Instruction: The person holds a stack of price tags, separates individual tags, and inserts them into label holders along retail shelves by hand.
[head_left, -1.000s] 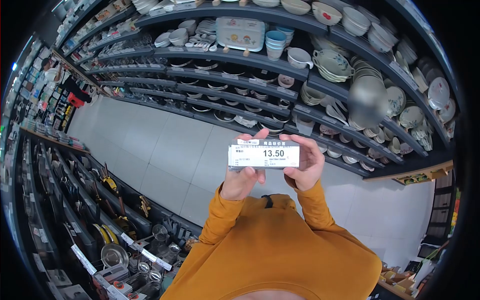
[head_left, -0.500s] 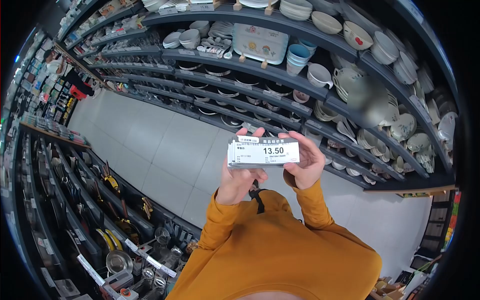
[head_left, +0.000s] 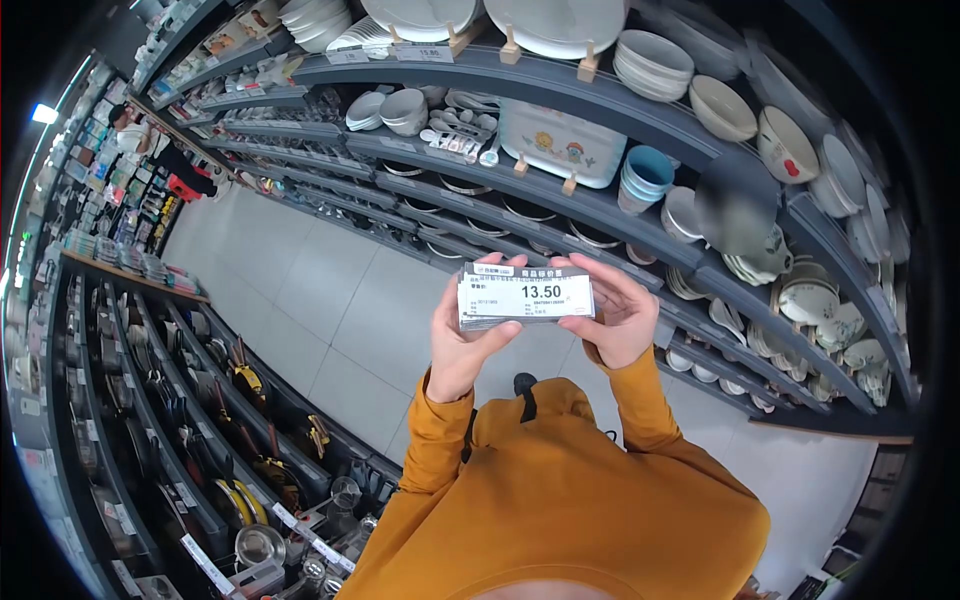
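Observation:
A stack of white price tags with dark top edges [head_left: 527,296] is held up in front of my chest, the front one reading 13.50. My left hand [head_left: 466,340] grips the stack's left end, thumb on the near lower edge and fingers behind the top. My right hand [head_left: 614,312] pinches the right end, its thumb at the lower right corner. Behind and beyond the tags are shelves of tableware, with a patterned tray [head_left: 562,143], blue cups [head_left: 646,176] and white bowls [head_left: 652,65].
Shelves of pans and utensils [head_left: 215,440] stand at the lower left. Between the shelf rows runs a tiled floor [head_left: 330,290]. Another person [head_left: 150,145] stands at the far left end of the aisle, beside something red. A blurred round patch covers part of the right shelves.
The view has shifted, so the tableware shelves appear larger and further right. My left thumb now lies along the stack's lower edge. Both hands still hold the tags.

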